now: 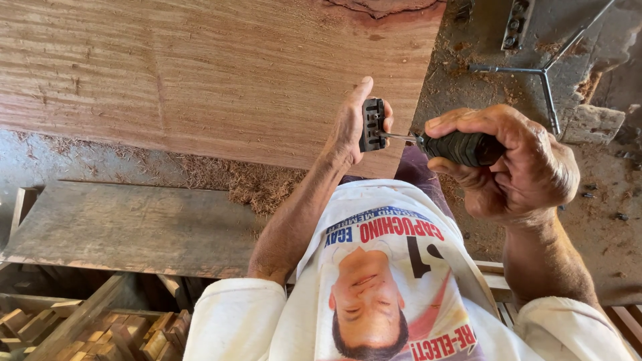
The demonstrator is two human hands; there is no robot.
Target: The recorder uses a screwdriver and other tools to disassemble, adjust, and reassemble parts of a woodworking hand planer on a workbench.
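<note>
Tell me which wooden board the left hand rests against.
The large reddish plank, whose lower edge the left hand touches; the grey weathered board lies lower, apart from the hand.

White short-sleeved T-shirt (394, 287) with a printed portrait, red and blue lettering; bare forearms.

1. No packages, signs or screens show.
2. Only printed matter: a print with red and blue lettering on the person's white cloth shirt (394, 267), at its chest.
</note>
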